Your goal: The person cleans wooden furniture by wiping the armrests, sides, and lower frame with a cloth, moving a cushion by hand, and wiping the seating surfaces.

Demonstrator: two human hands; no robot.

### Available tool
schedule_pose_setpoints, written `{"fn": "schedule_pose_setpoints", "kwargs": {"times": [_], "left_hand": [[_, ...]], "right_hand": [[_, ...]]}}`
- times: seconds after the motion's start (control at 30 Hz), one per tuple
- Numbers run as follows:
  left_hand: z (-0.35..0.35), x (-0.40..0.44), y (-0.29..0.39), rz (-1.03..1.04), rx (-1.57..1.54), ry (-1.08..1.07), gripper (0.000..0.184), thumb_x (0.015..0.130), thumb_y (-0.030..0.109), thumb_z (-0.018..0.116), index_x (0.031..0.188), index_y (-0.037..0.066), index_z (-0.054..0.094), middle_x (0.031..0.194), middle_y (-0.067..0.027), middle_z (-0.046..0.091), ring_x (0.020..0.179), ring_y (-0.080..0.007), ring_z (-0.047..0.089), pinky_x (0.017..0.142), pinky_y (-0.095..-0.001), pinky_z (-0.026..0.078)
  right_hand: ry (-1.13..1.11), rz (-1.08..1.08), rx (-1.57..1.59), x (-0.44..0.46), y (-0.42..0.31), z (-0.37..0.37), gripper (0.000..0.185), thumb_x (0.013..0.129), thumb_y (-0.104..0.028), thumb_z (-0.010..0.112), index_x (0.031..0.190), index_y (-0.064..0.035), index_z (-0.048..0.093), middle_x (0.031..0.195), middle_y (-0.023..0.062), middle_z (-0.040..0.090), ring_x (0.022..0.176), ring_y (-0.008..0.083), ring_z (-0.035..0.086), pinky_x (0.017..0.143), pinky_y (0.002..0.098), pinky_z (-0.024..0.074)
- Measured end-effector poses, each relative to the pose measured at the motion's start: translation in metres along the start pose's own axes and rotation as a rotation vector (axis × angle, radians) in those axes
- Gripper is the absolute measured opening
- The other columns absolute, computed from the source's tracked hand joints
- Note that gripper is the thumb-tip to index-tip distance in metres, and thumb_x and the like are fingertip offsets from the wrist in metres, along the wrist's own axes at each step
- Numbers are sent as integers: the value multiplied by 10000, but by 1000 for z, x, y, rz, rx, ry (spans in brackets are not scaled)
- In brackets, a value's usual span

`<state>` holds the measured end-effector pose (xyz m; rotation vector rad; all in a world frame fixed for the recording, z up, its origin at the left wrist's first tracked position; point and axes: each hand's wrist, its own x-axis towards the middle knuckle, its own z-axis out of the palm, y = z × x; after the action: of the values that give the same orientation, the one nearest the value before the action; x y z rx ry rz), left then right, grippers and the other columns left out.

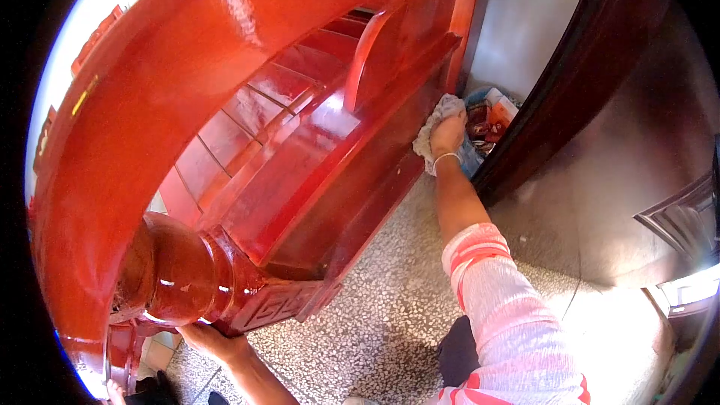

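Note:
My right hand [448,133], a pale bracelet at its wrist, presses a crumpled grey-white cloth [426,139] against the far lower end of a glossy red-brown wooden bench [375,180]. Its fingers close over the cloth and partly hide it. At lower left, my left hand [210,341] grips the underside of the bench's thick turned post [184,270]; most of its fingers are hidden behind the wood. A broad curved armrest [142,97] arches over that post. Slatted seat boards [229,131] show through the frame.
Beside the cloth, a bin [471,161] with a bluish liner holds red and white packets. Dark curved furniture [600,127] stands close on the right, leaving a narrow strip of speckled floor [382,285]. A fingertip-like shape [115,391] shows at bottom left; whose it is, I cannot tell.

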<state>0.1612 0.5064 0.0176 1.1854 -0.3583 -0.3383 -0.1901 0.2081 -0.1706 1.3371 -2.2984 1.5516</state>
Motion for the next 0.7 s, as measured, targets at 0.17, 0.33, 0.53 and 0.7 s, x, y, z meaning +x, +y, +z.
{"fn": "schedule_pose_setpoints", "kwargs": {"times": [0.17, 0.33, 0.53, 0.7], "left_hand": [[-15, 11, -10, 68, 75, -37, 379, 833, 325, 481, 1123, 83, 504, 1092, -52, 534, 959, -204, 540, 791, -357, 467], [3, 3, -2, -4, -11, 42, 310, 860, 320, 449, 1055, 93, 527, 1037, -38, 536, 932, -179, 520, 808, -332, 423], [10, 4, 4, -151, -223, -186, 454, 877, 344, 446, 1199, 24, 453, 1178, -74, 489, 1070, -183, 460, 928, -326, 350], [10, 10, 2, -121, -191, -294, 407, 901, 307, 371, 1156, 9, 481, 1136, -76, 515, 1045, -179, 476, 909, -311, 354]], "right_hand": [[-78, -252, -177, -9, 7, -3, 267, 732, -110, 539, 970, 0, 589, 1183, 180, 454, 1101, 349, 421, 900, 374, 393], [-230, -375, -208, -46, -14, -35, 243, 700, -110, 575, 903, 23, 594, 1067, 193, 520, 1041, 345, 472, 865, 376, 418], [-537, -130, 369, -115, 0, -6, 207, 699, -169, 586, 780, 20, 613, 888, 195, 587, 859, 319, 577, 721, 371, 488], [-864, -455, -289, -169, -103, -114, 204, 683, -227, 592, 767, -45, 631, 873, 164, 603, 828, 296, 596, 682, 384, 499]]}}
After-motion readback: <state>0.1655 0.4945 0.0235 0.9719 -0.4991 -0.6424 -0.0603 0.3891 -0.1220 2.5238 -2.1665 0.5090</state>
